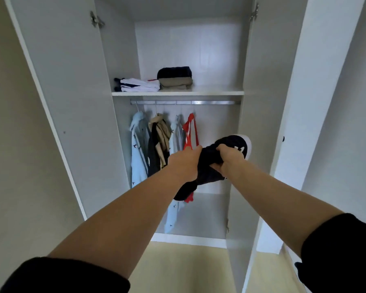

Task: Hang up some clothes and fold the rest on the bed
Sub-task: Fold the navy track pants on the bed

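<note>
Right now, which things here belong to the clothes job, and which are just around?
Part of the job:
- dark garment, gripped by left hand and right hand
- hanging rail
- hung clothes
- folded piles on the shelf

Just around:
- wardrobe doors
- floor

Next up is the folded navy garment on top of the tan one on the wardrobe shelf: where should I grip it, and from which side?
Take the folded navy garment by its front edge, reaching straight in through the open wardrobe front. Grip it as a pinch between thumb above and fingers slid under, between it and the folded tan garment. It lies flat on that stack, and the white folded clothes crowd its left.
</note>
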`<control>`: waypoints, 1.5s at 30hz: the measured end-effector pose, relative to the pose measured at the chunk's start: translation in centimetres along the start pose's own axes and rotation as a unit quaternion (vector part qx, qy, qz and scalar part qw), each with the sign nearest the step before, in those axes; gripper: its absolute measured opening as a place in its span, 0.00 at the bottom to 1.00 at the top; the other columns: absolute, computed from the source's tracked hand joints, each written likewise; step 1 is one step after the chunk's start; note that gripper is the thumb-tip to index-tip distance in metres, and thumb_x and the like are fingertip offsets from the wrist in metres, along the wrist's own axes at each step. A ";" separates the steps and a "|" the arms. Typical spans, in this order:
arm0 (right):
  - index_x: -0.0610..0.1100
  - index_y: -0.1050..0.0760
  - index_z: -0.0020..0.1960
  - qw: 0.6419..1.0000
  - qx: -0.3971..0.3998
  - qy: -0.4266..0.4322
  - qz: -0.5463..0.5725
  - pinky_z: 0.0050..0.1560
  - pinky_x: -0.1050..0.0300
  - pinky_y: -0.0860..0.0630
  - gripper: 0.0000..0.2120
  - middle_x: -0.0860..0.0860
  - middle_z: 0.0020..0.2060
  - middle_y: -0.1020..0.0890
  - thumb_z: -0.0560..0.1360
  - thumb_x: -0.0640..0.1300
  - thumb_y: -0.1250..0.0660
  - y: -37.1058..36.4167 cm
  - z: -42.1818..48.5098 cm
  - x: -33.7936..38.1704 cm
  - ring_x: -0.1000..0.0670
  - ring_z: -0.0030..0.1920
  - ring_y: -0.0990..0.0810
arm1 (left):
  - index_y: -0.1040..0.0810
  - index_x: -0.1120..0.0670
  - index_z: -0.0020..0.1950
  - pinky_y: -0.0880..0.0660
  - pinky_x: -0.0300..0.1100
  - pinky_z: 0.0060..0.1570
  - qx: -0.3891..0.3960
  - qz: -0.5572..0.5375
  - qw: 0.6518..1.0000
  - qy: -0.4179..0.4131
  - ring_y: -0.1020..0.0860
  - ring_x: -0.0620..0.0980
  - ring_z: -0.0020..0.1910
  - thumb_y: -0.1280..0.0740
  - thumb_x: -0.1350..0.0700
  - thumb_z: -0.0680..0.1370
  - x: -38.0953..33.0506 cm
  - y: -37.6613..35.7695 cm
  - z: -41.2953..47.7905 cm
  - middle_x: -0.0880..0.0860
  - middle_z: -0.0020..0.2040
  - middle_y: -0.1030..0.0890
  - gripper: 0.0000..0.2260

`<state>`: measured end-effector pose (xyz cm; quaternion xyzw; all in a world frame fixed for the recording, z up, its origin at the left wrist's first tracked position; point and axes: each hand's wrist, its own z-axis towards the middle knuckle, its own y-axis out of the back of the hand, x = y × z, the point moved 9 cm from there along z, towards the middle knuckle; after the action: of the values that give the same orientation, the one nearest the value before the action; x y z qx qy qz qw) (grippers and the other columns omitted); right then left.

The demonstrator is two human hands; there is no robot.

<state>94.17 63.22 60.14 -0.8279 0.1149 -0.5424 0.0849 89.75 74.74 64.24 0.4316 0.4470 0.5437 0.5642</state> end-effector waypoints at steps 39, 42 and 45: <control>0.40 0.27 0.33 0.862 -0.045 0.505 0.001 0.36 0.54 0.23 0.10 0.50 0.21 0.23 0.71 0.41 0.30 -32.8 31.8 42.6 0.48 0.26 0.24 | 0.30 0.51 0.60 0.30 0.45 0.35 -0.337 0.131 0.896 -0.259 0.24 0.53 0.39 0.39 0.61 0.73 23.4 22.8 56.7 0.50 0.47 0.22 0.16; 0.41 0.24 0.36 0.864 0.012 0.504 -0.009 0.37 0.56 0.20 0.08 0.48 0.28 0.20 0.72 0.42 0.30 -39.0 33.9 42.2 0.48 0.29 0.20 | 0.32 0.52 0.63 0.30 0.47 0.33 -0.347 0.225 0.890 -0.190 0.23 0.55 0.41 0.37 0.61 0.73 28.8 23.1 57.6 0.52 0.50 0.23 0.18; 0.44 0.23 0.35 0.840 0.052 0.540 -0.023 0.35 0.64 0.23 0.09 0.52 0.31 0.18 0.73 0.45 0.30 -45.6 34.0 41.8 0.56 0.32 0.18 | 0.31 0.56 0.66 0.36 0.46 0.31 -0.407 0.280 0.857 -0.147 0.23 0.59 0.45 0.35 0.63 0.73 34.8 24.4 56.3 0.56 0.55 0.24 0.22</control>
<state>145.94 95.70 95.45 -0.4007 0.0951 -0.9104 0.0393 139.35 110.38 99.55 0.3455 -0.0414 0.7422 0.5728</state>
